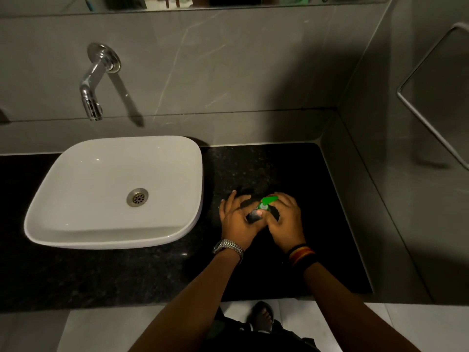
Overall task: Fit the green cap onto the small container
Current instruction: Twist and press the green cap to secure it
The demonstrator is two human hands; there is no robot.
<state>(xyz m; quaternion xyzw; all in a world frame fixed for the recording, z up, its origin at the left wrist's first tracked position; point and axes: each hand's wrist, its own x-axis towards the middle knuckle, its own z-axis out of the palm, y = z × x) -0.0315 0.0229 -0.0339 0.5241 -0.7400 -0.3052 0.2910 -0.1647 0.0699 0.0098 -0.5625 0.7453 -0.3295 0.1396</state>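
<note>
A small dark container [253,216] is tilted over the black counter [279,168], right of the sink. My left hand [236,219] wraps its lower body, with the thumb pressed near the neck. A bright green cap [267,201] with a flat flip part sits at the container's top end. My right hand [285,219] closes around that cap from the right. Whether the cap is seated on the neck or only held against it is hidden by my fingers. Most of the container is covered by both hands.
A white basin [76,189] stands on the counter to the left, with a chrome wall tap [92,97] above it. Grey tiled walls close the counter at the back and right. A metal rail [426,118] hangs on the right wall. The counter's front edge is near my forearms.
</note>
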